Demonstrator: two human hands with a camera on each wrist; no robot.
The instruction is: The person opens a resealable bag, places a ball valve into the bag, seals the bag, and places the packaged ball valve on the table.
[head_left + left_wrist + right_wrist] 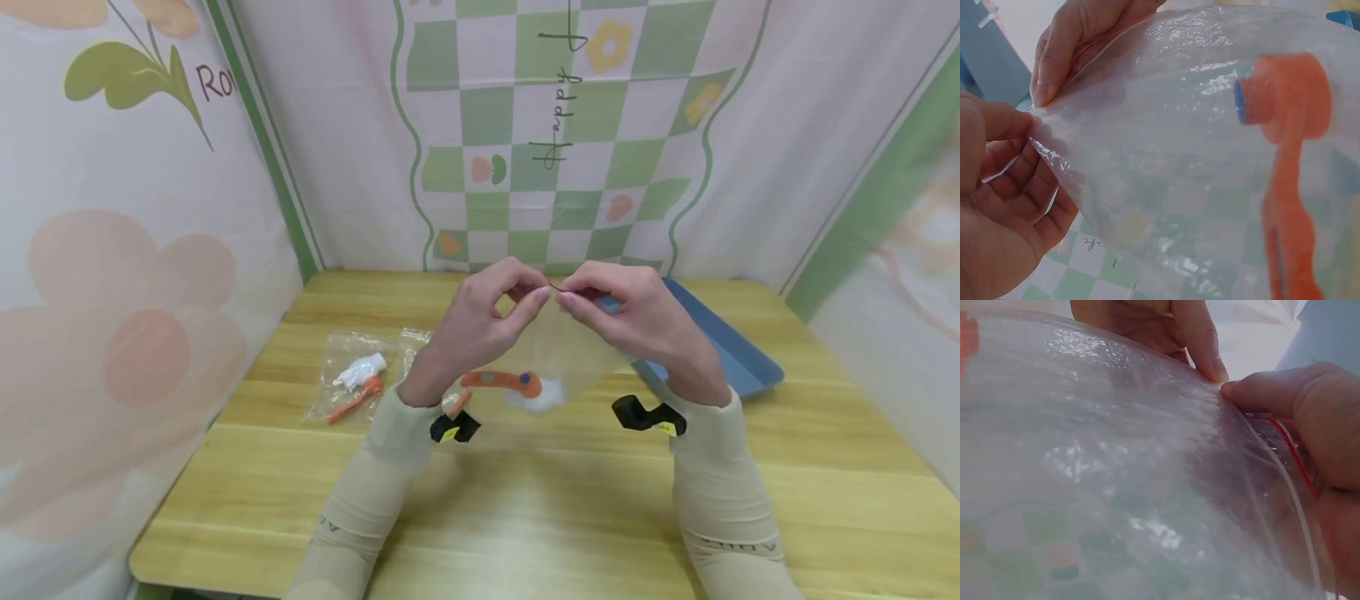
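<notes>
A clear zip bag [1147, 162] with a red line along its seal hangs between both hands over the table. My left hand [487, 312] pinches the bag's top edge between thumb and forefinger. Close against those fingertips, my right hand [641, 308] pinches the same edge, and the red seal line [1294, 447] runs past its fingers. Inside the bag are an orange handled piece [487, 380] with a round head and a blue end, and a white item [547, 395] whose kind is blurred.
Left on the wooden table [270, 483] lies another clear bag [322, 354] holding a white item [362, 370] and an orange piece [352, 406]. Beside it, another clear bag [412, 340] is partly behind the left wrist. A blue tray [723, 342] stands at right, partly behind the right hand.
</notes>
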